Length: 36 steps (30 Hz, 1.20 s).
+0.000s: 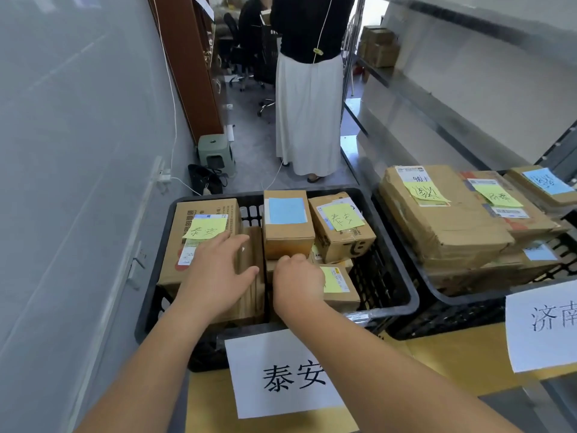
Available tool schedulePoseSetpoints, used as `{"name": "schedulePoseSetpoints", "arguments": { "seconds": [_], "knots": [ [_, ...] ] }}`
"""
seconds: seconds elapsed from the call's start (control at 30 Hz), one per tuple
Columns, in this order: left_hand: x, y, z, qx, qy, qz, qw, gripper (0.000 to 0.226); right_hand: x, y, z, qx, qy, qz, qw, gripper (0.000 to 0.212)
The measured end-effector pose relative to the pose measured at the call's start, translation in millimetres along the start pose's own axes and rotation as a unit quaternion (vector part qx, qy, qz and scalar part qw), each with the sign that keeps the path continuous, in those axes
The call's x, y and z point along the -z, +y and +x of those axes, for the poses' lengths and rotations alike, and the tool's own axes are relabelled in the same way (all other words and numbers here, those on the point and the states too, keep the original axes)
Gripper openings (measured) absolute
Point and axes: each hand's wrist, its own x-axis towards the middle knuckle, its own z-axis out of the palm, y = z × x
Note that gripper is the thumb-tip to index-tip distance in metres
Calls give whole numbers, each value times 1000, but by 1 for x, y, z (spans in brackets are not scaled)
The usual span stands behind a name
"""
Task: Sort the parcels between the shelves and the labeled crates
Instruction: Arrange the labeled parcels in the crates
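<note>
Here the left hand (pixel 215 270) lay flat, steadying a parcel (pixel 249 273); the right hand (pixel 296 281) gripped a small box (pixel 338 284), probably to seat it in the crate (pixel 402 276).

Crate sign (pixel 282 375) — 泰安 (also on yellow notes (pixel 206 228)); right sign (pixel 543 326) — 济南.

Background: a person in a black top and long white skirt (pixel 307 114) stands on the grey floor. Green plastic stool (pixel 216 153) against the left wall, black bag (pixel 206 179) just beside it. Office chair (pixel 265 67) beyond. White cable (pixel 172 98) runs down wall.
</note>
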Motion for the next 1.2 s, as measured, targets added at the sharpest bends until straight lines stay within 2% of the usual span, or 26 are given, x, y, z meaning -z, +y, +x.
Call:
{"name": "schedulePoseSetpoints", "arguments": {
  "seconds": [0.17, 0.33, 0.47, 0.57, 0.7, 0.9, 1.07, 1.2],
  "knots": [
    [-4, 0, -2, -2, -11, 9, 1000, 66, -6, 3, 2, 59, -43, -15, 997, 20],
    [-6, 6, 5, -24, -15, 19, 999, 72, -1, 26, -1, 67, -22, 18, 997, 16],
    [-17, 34, 21, -65, -65, 56, 994, 79, 5, 49, -9, 76, 12, 21, 997, 17],
    [-30, 49, 32, -59, -88, 35, 994, 76, 10, 68, -13, 76, 25, 21, 997, 16],
    [-44, 50, 34, -44, -95, 20, 994, 70, 17, 89, -17, 75, 42, 19, 996, 19],
    [-42, 57, 28, -55, -52, 59, 995, 79, 36, 120, -32, 72, 74, 46, 994, 32],
    [-44, 98, 9, -125, -60, 87, 987, 78, 45, 159, -55, 60, 117, 65, 989, 30],
    [-55, 144, -11, -193, -57, 117, 972, 77, 46, 208, -85, 40, 138, 70, 987, 48]
  ]
}}
